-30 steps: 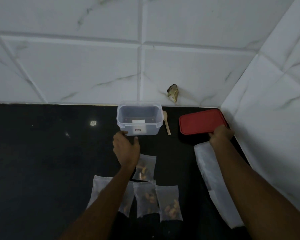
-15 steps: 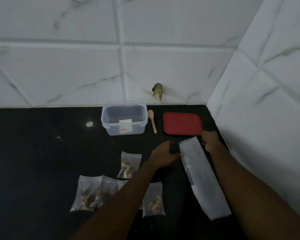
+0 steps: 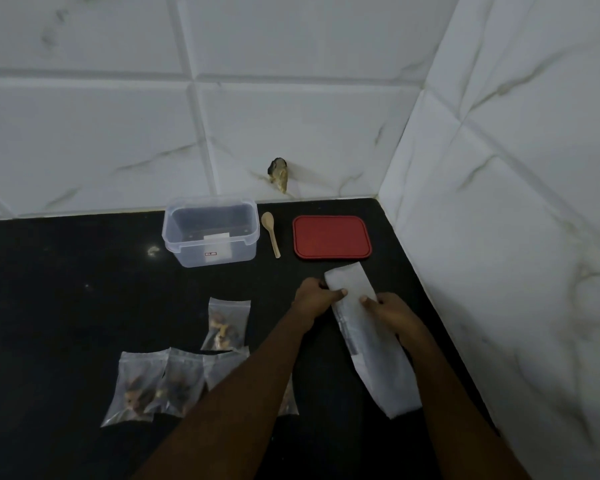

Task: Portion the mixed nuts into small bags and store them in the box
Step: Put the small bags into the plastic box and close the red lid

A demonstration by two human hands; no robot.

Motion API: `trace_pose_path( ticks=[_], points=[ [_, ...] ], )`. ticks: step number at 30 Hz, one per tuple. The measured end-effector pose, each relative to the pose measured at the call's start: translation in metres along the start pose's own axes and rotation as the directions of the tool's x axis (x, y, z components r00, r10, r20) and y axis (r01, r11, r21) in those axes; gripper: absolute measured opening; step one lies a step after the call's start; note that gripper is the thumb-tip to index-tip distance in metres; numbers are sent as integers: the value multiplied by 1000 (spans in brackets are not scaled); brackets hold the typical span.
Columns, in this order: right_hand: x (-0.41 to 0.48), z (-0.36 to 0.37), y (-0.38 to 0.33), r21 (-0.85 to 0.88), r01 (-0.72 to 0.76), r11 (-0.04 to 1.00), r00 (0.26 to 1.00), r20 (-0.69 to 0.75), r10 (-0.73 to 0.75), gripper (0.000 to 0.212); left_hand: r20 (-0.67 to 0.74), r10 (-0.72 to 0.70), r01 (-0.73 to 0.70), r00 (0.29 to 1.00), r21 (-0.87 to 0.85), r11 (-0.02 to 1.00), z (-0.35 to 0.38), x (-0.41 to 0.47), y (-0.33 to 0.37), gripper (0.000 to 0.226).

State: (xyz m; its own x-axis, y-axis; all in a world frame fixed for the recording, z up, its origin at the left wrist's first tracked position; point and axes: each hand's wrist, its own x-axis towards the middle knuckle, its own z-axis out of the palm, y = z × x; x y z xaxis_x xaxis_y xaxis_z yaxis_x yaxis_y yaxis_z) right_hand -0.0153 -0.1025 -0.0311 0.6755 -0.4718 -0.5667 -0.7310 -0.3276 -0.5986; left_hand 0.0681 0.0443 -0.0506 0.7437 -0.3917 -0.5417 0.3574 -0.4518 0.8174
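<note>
A long white pouch (image 3: 371, 344) lies on the black counter (image 3: 66, 306) near the right wall. My left hand (image 3: 314, 297) pinches its top left edge and my right hand (image 3: 392, 311) grips its right edge just below the top. A clear plastic box (image 3: 211, 233) stands open by the back wall. Its red lid (image 3: 331, 237) lies flat to the right, with a small wooden spoon (image 3: 271, 233) between them. One small filled bag of nuts (image 3: 226, 323) lies mid-counter. Several more filled bags (image 3: 160, 382) lie in a row nearer me, partly hidden by my left forearm.
White marble-look tiled walls close the back and the right side, meeting in a corner behind the lid. A small brownish chipped spot (image 3: 279, 174) marks the back wall above the spoon. The counter's left half is bare black stone.
My left hand moved from the box across to the pouch and took its top edge. My right hand left the red lid and gripped the pouch. The view shifted right.
</note>
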Motion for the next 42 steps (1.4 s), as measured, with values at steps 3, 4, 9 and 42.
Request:
trace_pose_path(
  ticks=[3, 4, 9, 42],
  points=[
    [0, 10, -4, -7, 59, 998, 998, -18, -59, 37, -12, 4, -5, 1000, -108, 994, -5, -4, 2, 52],
    [0, 13, -7, -5, 91, 996, 996, -6, -92, 32, -12, 9, -11, 1000, -147, 989, -7, -5, 2, 55],
    [-8, 23, -22, 110, 234, 966, 969, 56, -241, 38, 12, 8, -2, 1000, -447, 894, -20, -11, 2, 44],
    [3, 59, -82, -383, 454, 805, 891, 214, -401, 21, -273, 355, -320, 894, 165, 933, -196, -65, -35, 24]
  ],
)
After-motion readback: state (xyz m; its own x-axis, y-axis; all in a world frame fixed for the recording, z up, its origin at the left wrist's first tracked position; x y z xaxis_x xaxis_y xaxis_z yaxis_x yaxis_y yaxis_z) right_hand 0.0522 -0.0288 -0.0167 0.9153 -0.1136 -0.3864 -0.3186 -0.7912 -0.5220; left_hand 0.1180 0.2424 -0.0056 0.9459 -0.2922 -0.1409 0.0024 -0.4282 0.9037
